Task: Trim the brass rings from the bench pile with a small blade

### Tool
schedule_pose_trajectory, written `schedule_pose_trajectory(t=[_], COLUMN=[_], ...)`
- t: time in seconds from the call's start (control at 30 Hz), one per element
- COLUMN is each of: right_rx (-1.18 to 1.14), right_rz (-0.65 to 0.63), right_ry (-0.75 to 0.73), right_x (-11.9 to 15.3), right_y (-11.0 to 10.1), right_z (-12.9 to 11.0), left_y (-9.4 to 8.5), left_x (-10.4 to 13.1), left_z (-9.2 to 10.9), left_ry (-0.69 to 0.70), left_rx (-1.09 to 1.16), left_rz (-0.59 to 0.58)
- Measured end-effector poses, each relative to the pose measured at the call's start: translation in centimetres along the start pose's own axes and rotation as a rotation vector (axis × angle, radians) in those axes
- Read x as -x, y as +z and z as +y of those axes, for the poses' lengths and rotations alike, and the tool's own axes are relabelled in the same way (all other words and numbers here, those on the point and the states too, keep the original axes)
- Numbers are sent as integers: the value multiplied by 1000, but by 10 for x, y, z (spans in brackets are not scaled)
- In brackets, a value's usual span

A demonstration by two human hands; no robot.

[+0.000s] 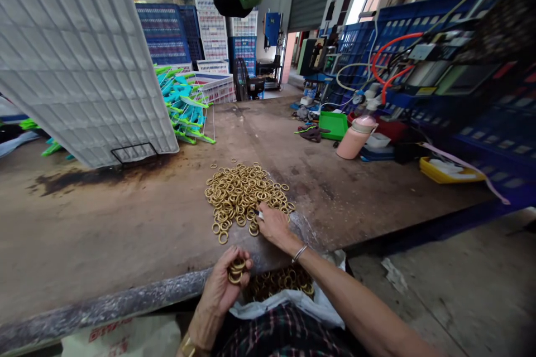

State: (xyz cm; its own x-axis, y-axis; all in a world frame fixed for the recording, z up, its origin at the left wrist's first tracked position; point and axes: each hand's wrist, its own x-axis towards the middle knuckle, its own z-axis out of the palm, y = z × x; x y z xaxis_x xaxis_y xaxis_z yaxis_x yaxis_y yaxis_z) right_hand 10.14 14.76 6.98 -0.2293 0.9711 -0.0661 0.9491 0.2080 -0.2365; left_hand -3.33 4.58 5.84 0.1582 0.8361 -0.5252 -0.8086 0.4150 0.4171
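Observation:
Several brass-coloured rings [237, 270] lie in my left hand [220, 284], whose fingers curl round them just off the table's front edge. Beyond it, a heap of the same rings [240, 189] is spread on the table. My right hand [274, 226] reaches to the near right side of this heap, fingers bent down and pressed together. A small black-and-white piece [259, 214] shows at its fingertips; its kind is not clear. More rings [285, 281] fill a white sack [330, 301] at my lap, below the table edge.
A large pale ribbed panel [92, 67] stands at the left, beside a pile of green and turquoise plastic pieces [184, 106]. On the right are a pink bottle [355, 138], a green tray [334, 125] and a yellow tray [452, 172]. Stacked crates [163, 33] stand behind the brown table [138, 228].

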Motion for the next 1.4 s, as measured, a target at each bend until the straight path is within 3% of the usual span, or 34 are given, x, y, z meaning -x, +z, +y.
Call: schedule_pose_trajectory(t=[0.3,0.5,0.67,0.83,0.97,1.07,1.2,1.3,1.4], right_rx=[-37,-93,-50,-116,-268,-441,-701,-917,-1176], right_rz=[90,-3,-72,-42,0,-45,-121,-177,-246], right_ry=[99,-198,-209,-217,-240,-293,-354,-279,-96], right_x=[8,30,28,21,24,32,42,44,46], right_y=[-7,5,7,9,9,3,-8,-10,-5], right_z=[26,15,1,4,8,7,3,0,-3], left_y=[3,7,6,4,9,18,27,28,25], left_x=[-2,-4,-1,-3,-7,-9,-11,-13,-12], left_z=[-1,-1,-1,-2,-1,2,3,-2,-8], left_ry=[-20,-17,11,98,262,407,468,501,522], left_rx=[67,63,4,-134,-377,-644,-786,-838,-870], left_rz=[30,26,13,7,70,154,97,86,118])
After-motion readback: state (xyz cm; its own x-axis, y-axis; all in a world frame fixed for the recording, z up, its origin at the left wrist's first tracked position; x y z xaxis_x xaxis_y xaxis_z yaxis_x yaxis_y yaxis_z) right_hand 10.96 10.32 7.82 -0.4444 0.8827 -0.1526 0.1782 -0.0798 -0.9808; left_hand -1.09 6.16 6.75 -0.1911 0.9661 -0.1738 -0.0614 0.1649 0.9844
